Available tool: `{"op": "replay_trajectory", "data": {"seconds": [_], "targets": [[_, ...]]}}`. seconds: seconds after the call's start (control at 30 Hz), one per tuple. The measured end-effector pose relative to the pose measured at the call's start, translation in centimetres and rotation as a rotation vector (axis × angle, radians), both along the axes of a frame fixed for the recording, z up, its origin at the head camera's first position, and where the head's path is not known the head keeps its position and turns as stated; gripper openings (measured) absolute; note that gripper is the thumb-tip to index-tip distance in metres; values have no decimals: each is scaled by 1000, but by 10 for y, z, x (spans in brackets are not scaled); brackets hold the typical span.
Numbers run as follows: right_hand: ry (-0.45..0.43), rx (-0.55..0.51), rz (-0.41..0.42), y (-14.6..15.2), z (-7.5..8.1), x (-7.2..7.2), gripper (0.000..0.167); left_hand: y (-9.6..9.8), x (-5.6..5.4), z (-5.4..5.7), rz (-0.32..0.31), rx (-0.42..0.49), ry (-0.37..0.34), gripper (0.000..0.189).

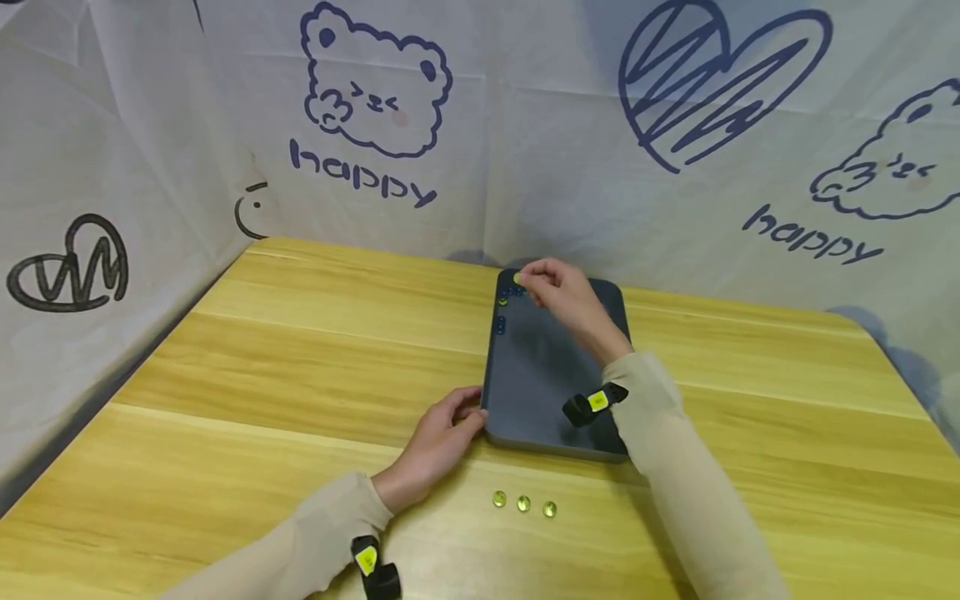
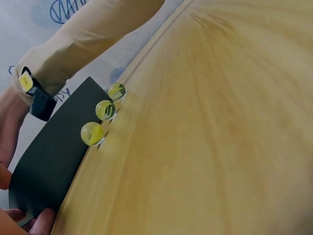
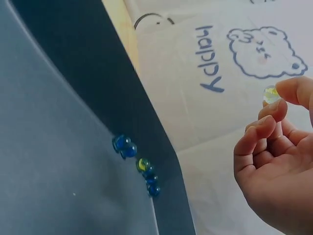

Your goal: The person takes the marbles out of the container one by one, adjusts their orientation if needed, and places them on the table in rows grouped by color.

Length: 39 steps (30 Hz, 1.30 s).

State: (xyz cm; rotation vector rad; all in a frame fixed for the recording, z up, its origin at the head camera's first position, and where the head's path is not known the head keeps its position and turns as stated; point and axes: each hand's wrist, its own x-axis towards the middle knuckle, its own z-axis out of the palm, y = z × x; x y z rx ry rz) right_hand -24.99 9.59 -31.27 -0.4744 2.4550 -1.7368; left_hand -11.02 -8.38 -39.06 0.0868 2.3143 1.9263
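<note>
My right hand [image 1: 567, 302] pinches a clear yellow marble [image 3: 271, 94] between thumb and fingertips, above the far left corner of a dark grey tray [image 1: 547, 367]. Inside the tray, along its left wall, lie several blue marbles [image 3: 128, 149] and a yellow one [image 3: 143, 165]. The left hand [image 1: 438, 446] rests on the table, its thumb and fingers touching the tray's outer side by the near left corner. Three clear yellow marbles [image 1: 523, 503] sit in a row on the table in front of the tray's near edge.
The wooden table [image 1: 322, 358] stretches out on both sides of the tray. A white cloth [image 1: 540, 183] with drawings hangs behind it and on the left. Each sleeved wrist carries a small black camera [image 1: 585, 408].
</note>
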Motion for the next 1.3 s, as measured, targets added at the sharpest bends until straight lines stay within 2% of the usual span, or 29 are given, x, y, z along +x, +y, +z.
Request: {"op": "replay_trajectory", "data": {"seconds": [0.3, 0.63, 0.93, 1.3], "targets": [[20, -2, -7, 8, -5, 24, 24, 2, 0, -2, -11, 5, -8, 43], [40, -28, -19, 19, -13, 37, 22, 2, 0, -1, -19, -10, -14, 43], [44, -25, 45, 21, -4, 46, 21, 1, -1, 0, -5, -2, -3, 42], [113, 9, 76, 24, 2, 59, 18, 1, -1, 1, 7, 5, -8, 41]]}}
